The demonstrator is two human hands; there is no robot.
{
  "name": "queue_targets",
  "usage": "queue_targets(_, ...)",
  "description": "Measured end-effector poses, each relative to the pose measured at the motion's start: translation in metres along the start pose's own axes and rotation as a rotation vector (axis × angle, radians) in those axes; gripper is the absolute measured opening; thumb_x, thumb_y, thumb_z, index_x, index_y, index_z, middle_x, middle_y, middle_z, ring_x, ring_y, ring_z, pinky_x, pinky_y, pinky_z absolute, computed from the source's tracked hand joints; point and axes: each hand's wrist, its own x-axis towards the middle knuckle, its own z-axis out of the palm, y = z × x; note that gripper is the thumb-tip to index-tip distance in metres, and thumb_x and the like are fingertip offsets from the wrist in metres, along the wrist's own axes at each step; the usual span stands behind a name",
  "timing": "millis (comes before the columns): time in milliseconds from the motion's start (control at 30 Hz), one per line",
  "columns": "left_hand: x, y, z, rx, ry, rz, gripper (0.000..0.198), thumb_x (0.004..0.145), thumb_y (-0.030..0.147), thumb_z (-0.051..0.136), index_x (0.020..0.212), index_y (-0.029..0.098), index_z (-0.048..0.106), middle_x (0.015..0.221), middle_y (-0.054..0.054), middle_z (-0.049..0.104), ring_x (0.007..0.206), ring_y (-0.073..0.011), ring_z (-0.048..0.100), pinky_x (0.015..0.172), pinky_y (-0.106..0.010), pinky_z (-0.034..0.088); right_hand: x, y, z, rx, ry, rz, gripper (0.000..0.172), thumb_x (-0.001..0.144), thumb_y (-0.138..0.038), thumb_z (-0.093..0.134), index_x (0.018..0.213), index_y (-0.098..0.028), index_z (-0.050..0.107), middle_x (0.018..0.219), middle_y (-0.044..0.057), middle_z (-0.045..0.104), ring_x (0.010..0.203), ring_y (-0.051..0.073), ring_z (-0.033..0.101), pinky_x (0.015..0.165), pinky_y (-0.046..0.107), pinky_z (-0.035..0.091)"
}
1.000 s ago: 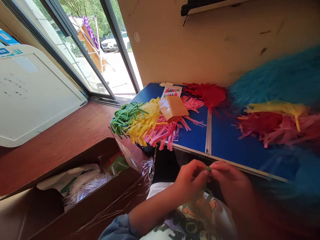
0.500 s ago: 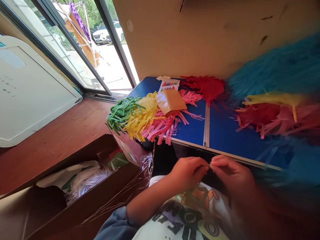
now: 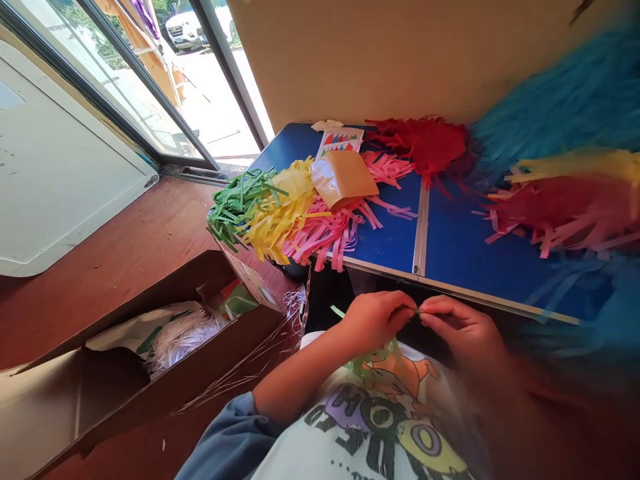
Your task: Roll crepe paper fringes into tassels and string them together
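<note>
Head view: both hands meet above the lap, in front of the near edge of the blue folding table [image 3: 395, 257]. Left hand [image 3: 375, 320] and right hand [image 3: 463, 330] each have thumb and fingers pressed together, pinching between them the top of a small light-green fringed tissue-paper tassel [image 3: 373, 360], whose strips hang down against the printed white shirt [image 3: 380, 427]; one loose green strip sticks out to the left of the left hand. Such paper is judged very light, limp and easily torn, so the gathered top is the safest place to hold, with gentle pressure. Green, yellow and pink paper fringe bundles [image 3: 280, 220] lie on the table with a tan paper packet [image 3: 345, 177] on top. An open brown cardboard box [image 3: 150, 393] stands to the left.
</note>
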Motion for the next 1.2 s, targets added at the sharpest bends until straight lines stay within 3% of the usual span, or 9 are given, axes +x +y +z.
queue_targets(133,-0.001,-0.004,0.008,-0.1,0.025,-0.063,0.014,0.082,0.02,0.052,0.09,0.018,0.062,0.076,0.0,0.066,0.069,-0.0109,0.059,0.062,-0.019,0.041,-0.003,0.01,0.008,0.021,0.094,0.0,0.013,0.068,-0.033,0.07,0.07,-0.021,0.067,0.08,0.003,0.061,0.066,0.013,0.055,0.059,0.023,0.049)
queue_targets(367,-0.004,-0.008,0.013,-0.042,-0.083,-0.129,0.013,0.082,0.024,0.053,0.087,0.017,0.062,0.074,0.0,0.069,0.067,-0.0116,0.06,0.058,-0.02,0.039,-0.003,0.004,0.007,-0.119,-0.018,-0.063,0.012,0.068,-0.033,0.067,0.067,-0.02,0.067,0.077,0.004,0.061,0.07,0.015,0.057,0.06,0.023,0.049)
queue_targets(567,-0.006,-0.006,0.013,-0.119,-0.023,-0.199,0.016,0.08,0.027,0.056,0.09,0.017,0.064,0.08,-0.001,0.069,0.071,-0.0123,0.06,0.06,-0.02,0.041,-0.003,0.005,0.009,-0.058,0.011,0.0,0.02,0.069,-0.037,0.066,0.068,-0.018,0.062,0.076,0.004,0.06,0.062,0.013,0.055,0.057,0.023,0.049)
queue_targets(733,-0.007,-0.008,0.013,-0.24,-0.037,-0.174,0.017,0.083,0.025,0.051,0.084,0.015,0.065,0.073,-0.002,0.069,0.064,-0.0101,0.059,0.057,-0.018,0.04,-0.005,0.011,0.013,0.002,0.119,0.058,0.023,0.066,-0.037,0.07,0.075,-0.018,0.063,0.073,0.003,0.06,0.059,0.012,0.055,0.056,0.022,0.049)
queue_targets(967,-0.006,-0.011,0.016,-0.234,-0.013,-0.134,0.015,0.081,0.022,0.052,0.083,0.015,0.065,0.073,-0.002,0.068,0.064,-0.01,0.057,0.058,-0.018,0.038,-0.007,0.01,0.01,0.043,0.089,0.098,0.023,0.063,-0.035,0.072,0.072,-0.017,0.062,0.072,0.002,0.06,0.063,0.013,0.057,0.057,0.021,0.05)
queue_targets(1200,-0.005,-0.015,0.024,-0.296,0.035,-0.126,0.018,0.083,0.025,0.051,0.083,0.013,0.064,0.066,-0.001,0.065,0.061,-0.0103,0.057,0.055,-0.018,0.039,-0.007,0.018,0.012,0.044,0.081,-0.004,0.013,0.069,-0.03,0.07,0.072,-0.019,0.063,0.08,0.002,0.06,0.069,0.012,0.058,0.062,0.02,0.051)
